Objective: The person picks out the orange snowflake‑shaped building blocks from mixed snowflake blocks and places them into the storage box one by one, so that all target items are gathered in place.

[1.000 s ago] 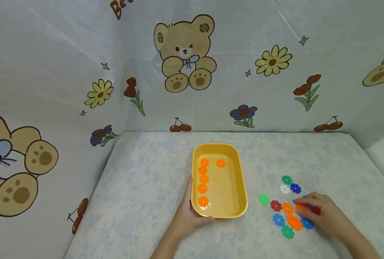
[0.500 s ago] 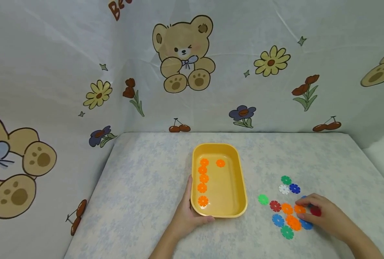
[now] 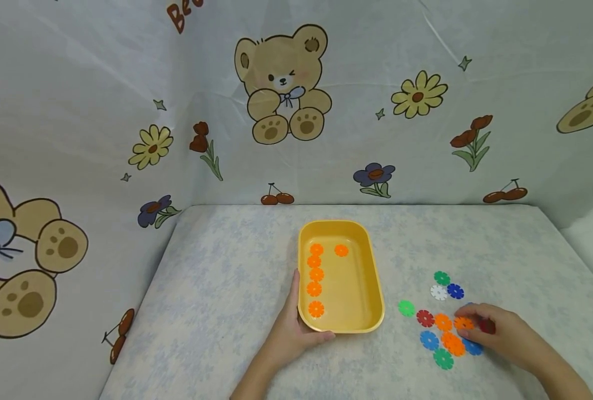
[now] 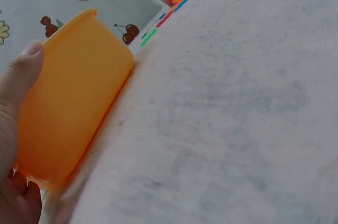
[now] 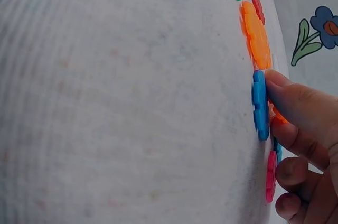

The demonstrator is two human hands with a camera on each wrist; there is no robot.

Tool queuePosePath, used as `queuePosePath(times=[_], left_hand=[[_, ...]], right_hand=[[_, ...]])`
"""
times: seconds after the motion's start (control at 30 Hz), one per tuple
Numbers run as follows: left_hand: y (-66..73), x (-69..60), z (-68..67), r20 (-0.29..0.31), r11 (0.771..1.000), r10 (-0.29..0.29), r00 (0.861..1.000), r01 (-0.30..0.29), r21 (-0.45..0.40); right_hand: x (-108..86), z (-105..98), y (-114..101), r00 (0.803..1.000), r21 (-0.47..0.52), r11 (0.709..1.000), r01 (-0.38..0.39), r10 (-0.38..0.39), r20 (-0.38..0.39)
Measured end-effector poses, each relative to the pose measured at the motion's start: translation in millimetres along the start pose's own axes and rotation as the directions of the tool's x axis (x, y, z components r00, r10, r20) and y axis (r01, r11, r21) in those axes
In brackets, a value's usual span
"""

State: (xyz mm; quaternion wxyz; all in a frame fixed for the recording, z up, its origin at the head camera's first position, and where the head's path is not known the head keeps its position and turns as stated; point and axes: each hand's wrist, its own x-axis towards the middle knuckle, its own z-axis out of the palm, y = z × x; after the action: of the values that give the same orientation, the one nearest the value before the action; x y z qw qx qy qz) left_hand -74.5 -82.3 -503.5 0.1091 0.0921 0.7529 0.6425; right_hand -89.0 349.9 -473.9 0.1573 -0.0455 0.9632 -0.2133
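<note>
A yellow plastic tray [image 3: 376, 283] sits on the table, with several orange notched discs [image 3: 316, 274] in a column along its left side and one orange disc [image 3: 341, 250] at its upper right. My left hand [image 3: 290, 328] grips the tray's lower left corner, thumb along the near wall. To the right, my right hand [image 3: 506, 336] pinches an orange snowflake disc [image 3: 463, 323] between thumb and index finger, low over the pile. Beneath and beside that hand lie blue discs [image 3: 473, 345] and a red disc [image 3: 487, 326], partly covered by its fingers.
Left of the right hand lie more orange discs [image 3: 453, 344], a red disc [image 3: 425, 318], a blue disc [image 3: 429, 339] and green discs [image 3: 443, 359]. A white disc [image 3: 438, 293] lies farther back. A patterned cloth wall [image 3: 346, 150] rises behind the table.
The tray has shifted slightly away and to the right with my left hand. My right hand stays over the pile, and its orange disc has moved only slightly.
</note>
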Motion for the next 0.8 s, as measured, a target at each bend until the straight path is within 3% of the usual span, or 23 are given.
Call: queuePosePath(times=[0.27, 0.57, 0.8], left_hand=[[6.6, 4.4, -5.1, 0.010, 0.994, -0.016, 1.000, 0.015, 0.108], [-3.0, 10.1, -6.6, 0.005, 0.998, 0.012, 1.000, -0.012, 0.069], [-4.1, 11.0, -3.5, -0.021, 0.996, 0.035, 0.999, -0.033, 0.088]], right_hand=[[-1.3, -3.0, 0.3, 1.000, -0.052, 0.999, -0.016, 0.017, 0.010], [0.8, -2.3, 3.4, 0.997, -0.033, 0.999, -0.032, 0.035, 0.063], [3.1, -3.2, -1.7, 1.000, -0.034, 0.999, -0.016, 0.016, -0.010]])
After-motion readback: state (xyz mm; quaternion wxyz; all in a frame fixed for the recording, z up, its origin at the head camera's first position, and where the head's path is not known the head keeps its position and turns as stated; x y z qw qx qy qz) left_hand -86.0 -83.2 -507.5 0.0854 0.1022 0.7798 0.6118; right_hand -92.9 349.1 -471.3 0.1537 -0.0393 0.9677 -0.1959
